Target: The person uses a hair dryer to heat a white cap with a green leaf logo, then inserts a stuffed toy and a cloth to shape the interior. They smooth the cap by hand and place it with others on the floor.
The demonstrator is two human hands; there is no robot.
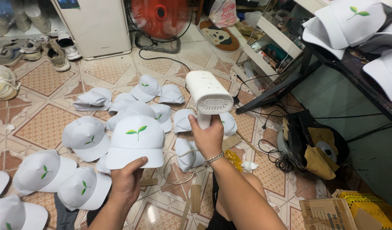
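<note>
Both hands are busy: left hand [127, 181] pinches a white leaf cap [136, 142] by its brim, right hand [208, 137] squeezes a white steamer [208, 93], and many caps [86, 137] wait on the floor [38, 123].

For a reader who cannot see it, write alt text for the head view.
A left hand holds up a white cap with a green leaf logo while the right hand grips a white handheld steamer; more white caps lie across the tiled floor.

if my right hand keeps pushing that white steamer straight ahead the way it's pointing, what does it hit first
Probably nothing solid at once: the right hand aims the white steamer away over white caps on the floor; the red fan stands beyond. Depth is unclear.
</note>
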